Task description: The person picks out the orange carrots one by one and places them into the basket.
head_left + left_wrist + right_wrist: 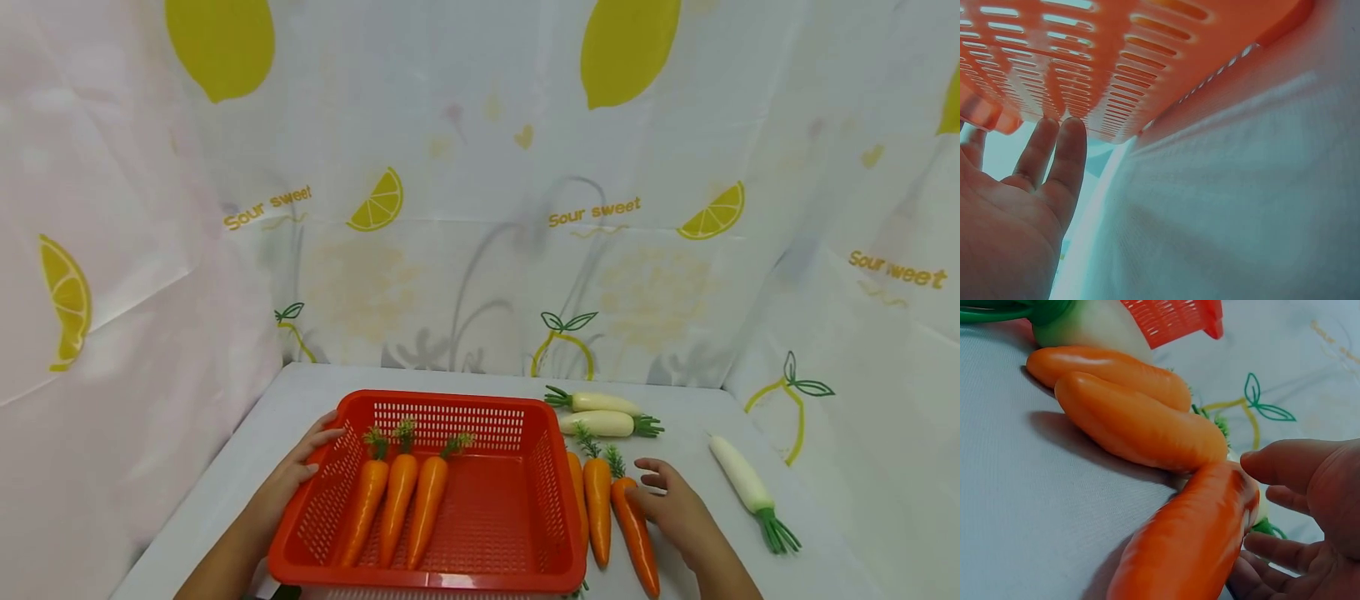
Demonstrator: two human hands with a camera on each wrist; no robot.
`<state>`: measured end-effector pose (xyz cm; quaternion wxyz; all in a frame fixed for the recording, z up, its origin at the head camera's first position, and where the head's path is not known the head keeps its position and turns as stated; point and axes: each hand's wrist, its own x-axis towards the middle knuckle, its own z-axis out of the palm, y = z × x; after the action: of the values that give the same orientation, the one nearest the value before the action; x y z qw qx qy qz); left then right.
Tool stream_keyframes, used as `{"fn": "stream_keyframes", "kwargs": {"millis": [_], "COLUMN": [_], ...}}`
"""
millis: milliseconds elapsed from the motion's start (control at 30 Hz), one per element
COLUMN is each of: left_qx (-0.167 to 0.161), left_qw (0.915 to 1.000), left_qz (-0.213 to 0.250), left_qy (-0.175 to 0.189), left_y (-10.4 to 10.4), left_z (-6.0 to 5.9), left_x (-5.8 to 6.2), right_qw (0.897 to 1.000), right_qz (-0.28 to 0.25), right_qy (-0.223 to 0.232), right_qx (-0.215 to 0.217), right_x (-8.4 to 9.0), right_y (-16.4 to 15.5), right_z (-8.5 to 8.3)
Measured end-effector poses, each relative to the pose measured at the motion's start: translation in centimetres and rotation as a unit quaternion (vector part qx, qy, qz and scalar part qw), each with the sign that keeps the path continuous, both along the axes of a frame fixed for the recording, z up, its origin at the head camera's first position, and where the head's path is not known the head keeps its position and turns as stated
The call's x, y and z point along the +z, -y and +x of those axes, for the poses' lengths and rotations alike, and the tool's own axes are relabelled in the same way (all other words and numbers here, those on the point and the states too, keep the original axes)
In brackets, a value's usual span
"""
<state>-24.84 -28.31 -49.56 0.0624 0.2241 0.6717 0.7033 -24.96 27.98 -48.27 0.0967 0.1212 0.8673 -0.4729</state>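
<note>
My left hand (296, 471) is at the left rim of a red plastic basket (517, 579). In the left wrist view, its straight fingers (1067, 156) touch the slotted wall from outside. Three orange carrots (400, 500) with green tops lie side by side in the basket's left half. My right hand (671, 504) is over the outermost of three carrots right of the basket. Its thumb (1285, 464) is right at the top end of that carrot (1179, 537), the other fingers spread along its far side. The two neighbouring carrots (1141, 431) lie closer to the basket.
Two white radishes (600, 423) lie behind the carrots, and another radish (738, 473) is at the far right. A further radish (1094, 328) shows beside the basket in the right wrist view. Lemon-printed cloth (480, 283) hangs around the white table (315, 379).
</note>
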Motion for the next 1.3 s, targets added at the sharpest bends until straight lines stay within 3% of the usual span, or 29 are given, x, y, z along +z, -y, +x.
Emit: {"fn": "stream_keyframes", "kwargs": {"millis": [233, 600, 1300], "left_qx": [0.010, 0.014, 0.010], "left_qw": [0.9999, 0.9997, 0.9998], "left_qz": [-0.009, -0.016, -0.015], "left_qy": [0.006, -0.016, -0.002], "left_y": [0.37, 0.06, -0.03], "left_z": [0.43, -0.26, 0.12], "left_x": [0.35, 0.11, 0.20], "right_qw": [1.000, 0.998, 0.997], "right_qz": [0.010, 0.026, 0.065], "right_qy": [-0.012, -0.013, -0.014], "right_qx": [0.026, 0.049, 0.037], "right_x": [-0.56, -0.52, -1.12], "right_y": [0.45, 0.46, 0.51], "right_z": [0.17, 0.30, 0.25]}}
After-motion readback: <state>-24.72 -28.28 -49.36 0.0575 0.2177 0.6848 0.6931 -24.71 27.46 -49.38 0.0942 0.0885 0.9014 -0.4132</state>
